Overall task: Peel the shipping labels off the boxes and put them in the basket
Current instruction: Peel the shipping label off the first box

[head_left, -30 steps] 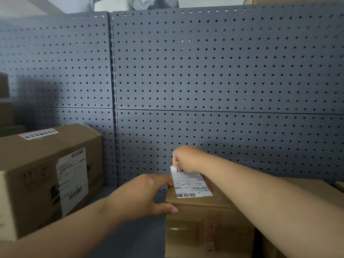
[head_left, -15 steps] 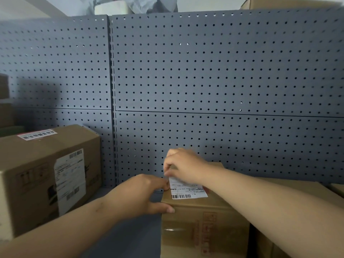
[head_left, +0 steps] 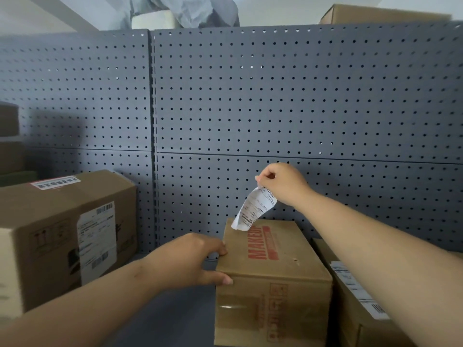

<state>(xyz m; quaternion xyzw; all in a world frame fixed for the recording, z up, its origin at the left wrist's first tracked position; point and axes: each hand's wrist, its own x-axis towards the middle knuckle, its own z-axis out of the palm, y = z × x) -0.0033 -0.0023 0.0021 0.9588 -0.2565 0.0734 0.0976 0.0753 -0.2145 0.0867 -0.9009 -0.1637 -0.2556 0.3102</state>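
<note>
A brown cardboard box (head_left: pixel 283 259) with red print on its top stands in front of me. My right hand (head_left: pixel 283 184) pinches the upper corner of a white shipping label (head_left: pixel 255 209) and holds it curled in the air above the box; its lower tip hangs at the box's far edge. My left hand (head_left: pixel 193 259) presses against the box's left top edge, thumb on the front face. A bigger box (head_left: pixel 50 236) at the left carries a white label (head_left: pixel 97 241) on its side. The basket is out of view.
A grey pegboard wall (head_left: pixel 300 108) closes the back of the shelf. Another labelled box (head_left: pixel 355 296) sits at the right, partly behind my right forearm. More boxes stand at the far left (head_left: pixel 10 136) and on top of the wall (head_left: pixel 375 13).
The label lay flat on the box top with my right hand at its far corner. Now my right hand has risen up and right, pulling the label off and baring the red print.
</note>
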